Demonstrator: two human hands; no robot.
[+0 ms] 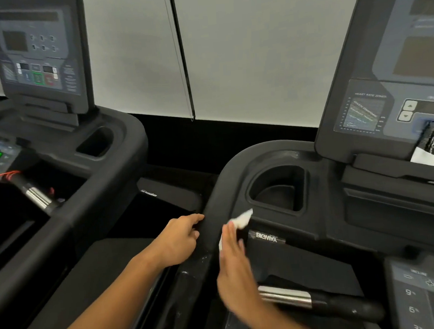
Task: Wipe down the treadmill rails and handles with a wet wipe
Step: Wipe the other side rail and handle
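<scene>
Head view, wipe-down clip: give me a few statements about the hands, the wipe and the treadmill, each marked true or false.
1. The right hand holds the white wipe. True.
2. The left hand holds a second wipe. False: it holds nothing, and its fingers rest on the black side rail.
3. The cup holder has a bottle in it. False: no bottle shows in it.
4. A silver-banded handle lies below the right hand. True.
5. Only one treadmill is in view. False: a second console stands at the left.
</scene>
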